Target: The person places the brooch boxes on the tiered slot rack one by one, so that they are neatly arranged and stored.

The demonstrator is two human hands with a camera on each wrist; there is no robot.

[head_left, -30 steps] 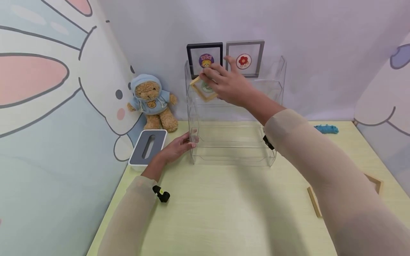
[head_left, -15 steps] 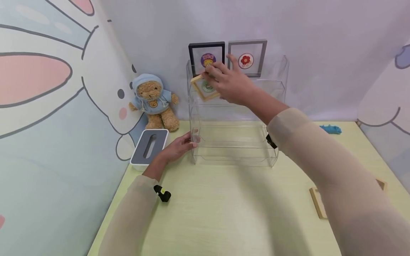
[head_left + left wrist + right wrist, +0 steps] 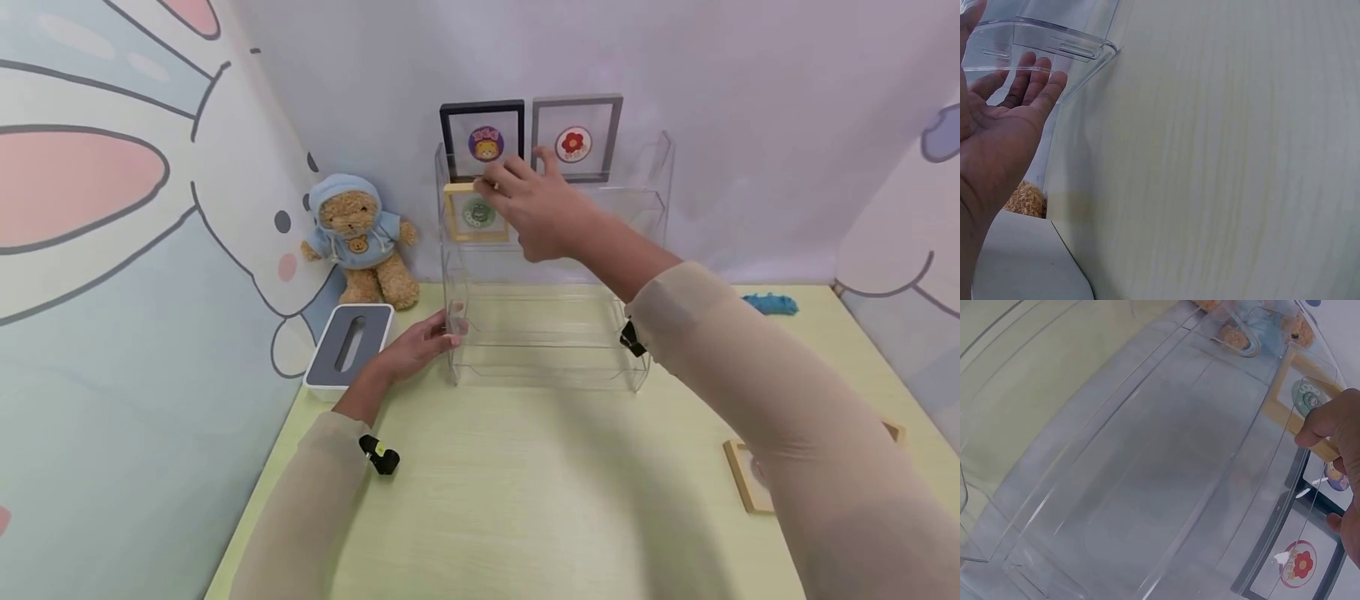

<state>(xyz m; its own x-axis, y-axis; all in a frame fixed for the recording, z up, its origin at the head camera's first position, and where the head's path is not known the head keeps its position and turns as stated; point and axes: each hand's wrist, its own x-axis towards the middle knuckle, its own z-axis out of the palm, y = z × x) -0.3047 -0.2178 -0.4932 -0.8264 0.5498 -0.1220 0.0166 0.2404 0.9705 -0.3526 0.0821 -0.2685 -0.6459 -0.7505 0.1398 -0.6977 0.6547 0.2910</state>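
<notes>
My right hand [image 3: 547, 208] pinches a small light-wood picture frame [image 3: 478, 213] with a green round picture at its right edge. The frame stands upright at the left of an upper tier of the clear tiered display rack [image 3: 555, 345]. In the right wrist view, the thumb [image 3: 1319, 428] presses on the frame's side. Behind it, a black picture frame [image 3: 486, 143] with a purple bear picture and a grey picture frame [image 3: 574, 143] with a red flower stand on the top tier. My left hand [image 3: 412, 350] touches the rack's lower left side, its fingers [image 3: 1041, 94] extended against the clear panel.
A tissue box [image 3: 322, 350] with a grey top stands left of the rack, before a teddy bear [image 3: 352, 237] in a blue hoodie. Another wooden frame [image 3: 742, 479] lies at right, partly hidden by my sleeve. A blue fuzzy item [image 3: 771, 304] lies farther back.
The wooden frame has gone from tilted to upright on its tier. My right hand has shifted slightly, lowering its wrist. The left hand has kept its place at the rack.
</notes>
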